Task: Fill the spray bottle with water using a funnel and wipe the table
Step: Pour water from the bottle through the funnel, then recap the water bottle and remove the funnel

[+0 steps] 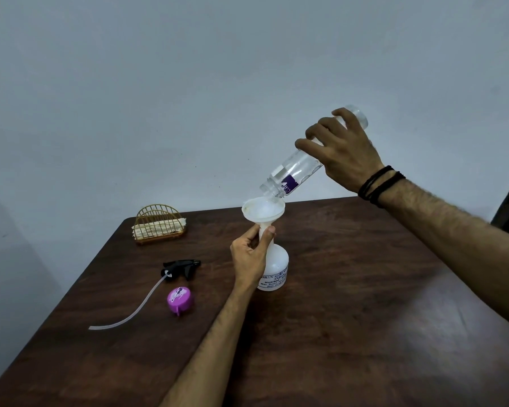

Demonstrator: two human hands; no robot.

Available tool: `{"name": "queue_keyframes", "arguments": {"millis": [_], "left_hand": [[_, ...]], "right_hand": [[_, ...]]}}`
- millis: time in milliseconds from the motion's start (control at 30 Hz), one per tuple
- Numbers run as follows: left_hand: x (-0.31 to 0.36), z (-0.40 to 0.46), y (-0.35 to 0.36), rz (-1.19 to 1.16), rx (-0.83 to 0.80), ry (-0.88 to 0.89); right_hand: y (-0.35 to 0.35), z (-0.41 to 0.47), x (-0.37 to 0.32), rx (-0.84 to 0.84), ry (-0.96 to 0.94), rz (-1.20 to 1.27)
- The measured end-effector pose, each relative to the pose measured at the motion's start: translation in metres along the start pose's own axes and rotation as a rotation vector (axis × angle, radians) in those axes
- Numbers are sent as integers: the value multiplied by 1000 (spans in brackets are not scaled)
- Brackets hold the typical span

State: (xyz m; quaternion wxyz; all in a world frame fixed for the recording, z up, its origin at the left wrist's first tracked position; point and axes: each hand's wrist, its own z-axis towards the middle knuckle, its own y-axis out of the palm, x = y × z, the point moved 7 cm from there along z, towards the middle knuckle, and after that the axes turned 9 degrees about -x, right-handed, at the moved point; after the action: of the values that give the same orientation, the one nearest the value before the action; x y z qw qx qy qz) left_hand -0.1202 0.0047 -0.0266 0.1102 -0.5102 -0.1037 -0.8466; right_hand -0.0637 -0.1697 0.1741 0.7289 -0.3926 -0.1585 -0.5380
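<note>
Near the desk's (365, 289) far left corner stands a gold napkin holder (159, 226); nearer lie the black spray head (182, 268) and a purple cap (180, 299). At the desk's middle the left hand (249, 257) pinches the funnel (262, 211) stem above the white spray bottle (275, 270), whose label reads partly "INDIA" and "MUMBAI". The right hand (340, 151) grips the clear water bottle (294, 171), long axis tilted, mouth down just over the funnel's right rim.

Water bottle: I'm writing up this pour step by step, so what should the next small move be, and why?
Probably keep the water bottle tilted over the funnel until it drains. Its mouth is over the funnel's bowl, and the left hand steadies the funnel's stem in the spray bottle.
</note>
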Motion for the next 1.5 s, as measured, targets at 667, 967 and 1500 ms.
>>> {"name": "queue_keyframes", "arguments": {"millis": [667,967,1500], "left_hand": [[7,-8,2,173,148,36],[1,-19,-12,256,-45,4],[19,-58,-159,1344,-132,-534]], "right_hand": [[64,-147,-82,-572,801,1886],[46,-167,-170,-503,838,2281],[11,-110,-246,-546,623,2279]]}}
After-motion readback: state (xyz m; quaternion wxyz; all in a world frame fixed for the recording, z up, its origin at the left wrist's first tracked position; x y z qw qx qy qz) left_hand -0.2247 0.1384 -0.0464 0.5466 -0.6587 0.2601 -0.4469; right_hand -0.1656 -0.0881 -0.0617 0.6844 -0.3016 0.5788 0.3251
